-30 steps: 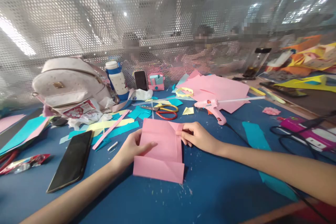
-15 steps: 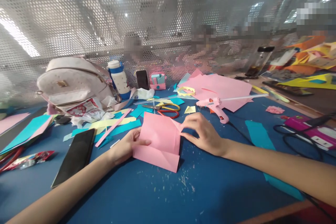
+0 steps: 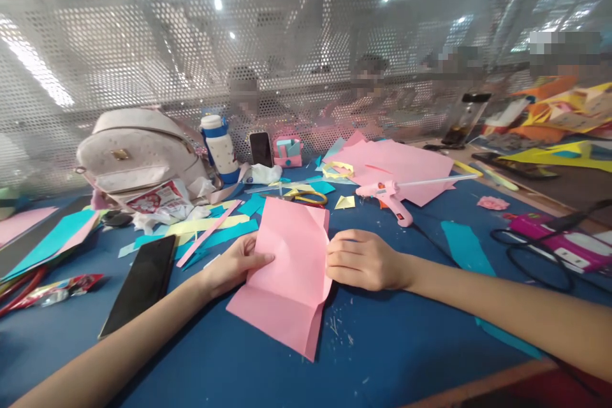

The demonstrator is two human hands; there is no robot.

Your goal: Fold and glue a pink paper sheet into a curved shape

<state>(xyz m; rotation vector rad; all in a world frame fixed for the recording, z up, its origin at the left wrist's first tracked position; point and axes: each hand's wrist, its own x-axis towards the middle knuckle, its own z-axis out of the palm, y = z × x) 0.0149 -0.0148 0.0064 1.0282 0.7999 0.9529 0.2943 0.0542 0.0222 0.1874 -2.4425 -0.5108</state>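
Observation:
A creased sheet of pink paper (image 3: 292,255) is held between my two hands above the blue table (image 3: 382,357). My left hand (image 3: 239,261) grips its left edge, thumb lying on top and fingers underneath. At the right edge, my right hand (image 3: 361,260) is closed on the paper with its fingers curled in. A fold line crosses the lower part, and the bottom flap slants toward me. Just behind the paper lie scissors (image 3: 313,197) with yellow handle loops, partly covered by it. A pink glue gun (image 3: 389,194) rests beyond my right hand.
Pink sheets (image 3: 411,162) lie behind the glue gun. On the left are a black phone (image 3: 141,284), paper strips (image 3: 210,233) and a backpack (image 3: 138,153). A bottle (image 3: 220,146) stands near the perforated screen (image 3: 296,32). At right sits a purple power strip (image 3: 559,239) with cables.
The bottom flap has opened out toward me, so the sheet looks longer. My right hand has gone from a fingertip pinch at the upper right edge to a closed hold slightly lower.

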